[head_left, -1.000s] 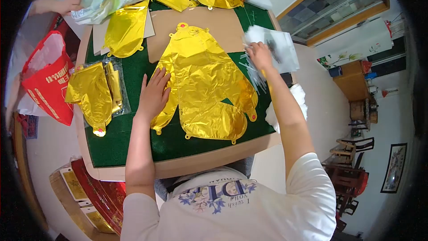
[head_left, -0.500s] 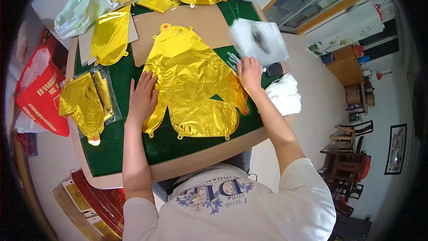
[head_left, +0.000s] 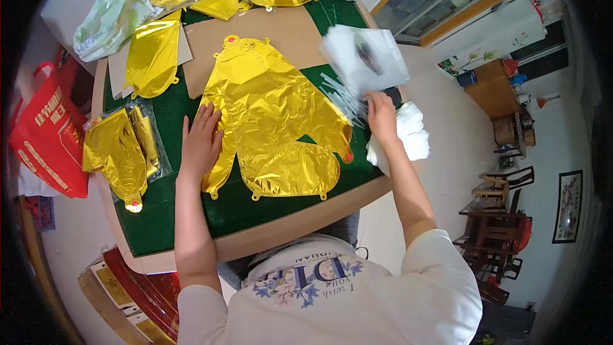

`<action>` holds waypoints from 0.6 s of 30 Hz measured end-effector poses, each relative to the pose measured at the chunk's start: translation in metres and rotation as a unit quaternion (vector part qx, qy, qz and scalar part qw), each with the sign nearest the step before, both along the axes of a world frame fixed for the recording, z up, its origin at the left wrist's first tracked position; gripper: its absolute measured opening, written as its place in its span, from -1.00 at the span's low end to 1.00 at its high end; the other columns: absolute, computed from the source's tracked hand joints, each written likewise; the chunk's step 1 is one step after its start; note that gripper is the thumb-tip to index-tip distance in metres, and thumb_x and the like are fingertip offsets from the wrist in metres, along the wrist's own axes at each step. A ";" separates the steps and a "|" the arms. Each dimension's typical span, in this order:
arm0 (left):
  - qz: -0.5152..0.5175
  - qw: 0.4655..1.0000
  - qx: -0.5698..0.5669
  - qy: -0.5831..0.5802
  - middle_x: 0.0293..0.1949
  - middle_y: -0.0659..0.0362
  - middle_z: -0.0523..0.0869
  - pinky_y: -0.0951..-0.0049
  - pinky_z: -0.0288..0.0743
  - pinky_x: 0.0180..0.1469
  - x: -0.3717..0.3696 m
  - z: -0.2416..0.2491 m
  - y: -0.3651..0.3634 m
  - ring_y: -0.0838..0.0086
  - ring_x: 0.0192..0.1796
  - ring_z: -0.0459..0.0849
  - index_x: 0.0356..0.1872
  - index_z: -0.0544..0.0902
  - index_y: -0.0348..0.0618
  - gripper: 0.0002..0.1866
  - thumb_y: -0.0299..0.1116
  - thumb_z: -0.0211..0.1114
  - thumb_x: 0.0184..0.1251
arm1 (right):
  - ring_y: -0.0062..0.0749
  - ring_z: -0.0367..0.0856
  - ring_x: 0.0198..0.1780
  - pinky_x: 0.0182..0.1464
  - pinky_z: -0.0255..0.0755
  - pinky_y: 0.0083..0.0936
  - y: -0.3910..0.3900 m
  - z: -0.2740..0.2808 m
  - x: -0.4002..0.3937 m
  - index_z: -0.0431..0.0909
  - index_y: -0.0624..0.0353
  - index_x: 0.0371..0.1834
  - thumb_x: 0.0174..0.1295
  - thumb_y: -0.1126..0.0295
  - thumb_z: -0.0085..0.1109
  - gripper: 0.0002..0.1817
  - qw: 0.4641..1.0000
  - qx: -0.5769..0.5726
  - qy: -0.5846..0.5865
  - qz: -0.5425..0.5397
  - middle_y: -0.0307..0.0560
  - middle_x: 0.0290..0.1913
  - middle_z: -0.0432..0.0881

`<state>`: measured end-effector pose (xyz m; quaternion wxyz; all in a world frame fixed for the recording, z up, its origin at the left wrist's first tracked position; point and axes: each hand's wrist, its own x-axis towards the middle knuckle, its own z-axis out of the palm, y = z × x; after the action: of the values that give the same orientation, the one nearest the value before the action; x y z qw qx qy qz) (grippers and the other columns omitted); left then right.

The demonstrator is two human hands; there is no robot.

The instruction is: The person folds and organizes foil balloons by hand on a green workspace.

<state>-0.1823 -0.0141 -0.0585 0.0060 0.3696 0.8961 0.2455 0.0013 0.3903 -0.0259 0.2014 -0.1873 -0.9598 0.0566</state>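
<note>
A flat, uninflated gold foil balloon with small tabs round its edge lies creased on the green mat. My left hand rests flat on its left edge, fingers stretched out. To the balloon's right, my right hand is at the end of a loose pile of thin translucent strips, its fingers bent together. What those fingertips pinch, if anything, is too small to make out. Just above them is a stack of clear plastic bags. A bunched white cloth or bag lies beside my right wrist.
More folded gold foil balloons lie at the left, with others and a crumpled plastic bag farther back. Brown cardboard lies behind the balloon. A red bag stands left of the table; a dark object is partly behind my right hand.
My right hand has moved right, off the balloon's right side, uncovering more of the thin strips. My left hand stays on the balloon. The view has shifted slightly.
</note>
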 end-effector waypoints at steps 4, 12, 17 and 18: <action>-0.002 1.000 -0.003 0.003 0.42 0.11 0.28 0.00 -0.15 0.49 0.000 0.001 0.000 0.29 0.50 0.14 0.31 0.38 -0.05 -0.54 -0.32 0.09 0.39 | 0.06 0.45 0.17 0.21 0.33 -0.21 0.034 -0.005 -0.004 0.54 0.12 0.11 0.13 0.63 0.03 -0.57 0.994 0.104 -0.029 0.015 0.12 0.16 0.51; 0.006 1.000 -0.011 -0.015 0.43 0.14 0.27 0.06 -0.21 0.52 0.002 0.005 0.000 0.33 0.51 0.10 0.32 0.38 -0.03 -0.55 -0.32 0.08 0.43 | 0.05 0.45 0.20 0.28 0.31 -0.27 0.045 0.002 -0.024 0.54 0.02 0.15 -0.02 0.45 0.33 -0.44 0.997 -0.021 -0.080 0.005 0.09 0.19 0.52; 0.006 1.000 -0.014 -0.014 0.43 0.14 0.27 0.07 -0.20 0.52 0.001 0.003 0.000 0.32 0.51 0.10 0.32 0.37 -0.03 -0.55 -0.32 0.09 0.43 | 0.00 0.48 0.18 0.25 0.35 -0.27 0.057 -0.002 -0.036 0.56 0.06 0.10 0.03 0.51 0.25 -0.53 0.996 -0.024 -0.089 0.003 0.08 0.14 0.56; 0.002 1.000 -0.009 -0.006 0.42 0.13 0.28 0.03 -0.17 0.50 0.001 0.002 0.000 0.31 0.51 0.12 0.32 0.37 -0.04 -0.54 -0.31 0.09 0.41 | -0.03 0.48 0.19 0.24 0.36 -0.27 0.054 0.001 -0.039 0.56 0.09 0.09 0.05 0.54 0.20 -0.55 0.994 -0.031 -0.102 0.016 0.08 0.13 0.56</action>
<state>-0.1815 -0.0138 -0.0568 0.0139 0.3666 0.8989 0.2396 -0.0376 0.4439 -0.0248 0.0952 -0.1825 -0.9760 0.0706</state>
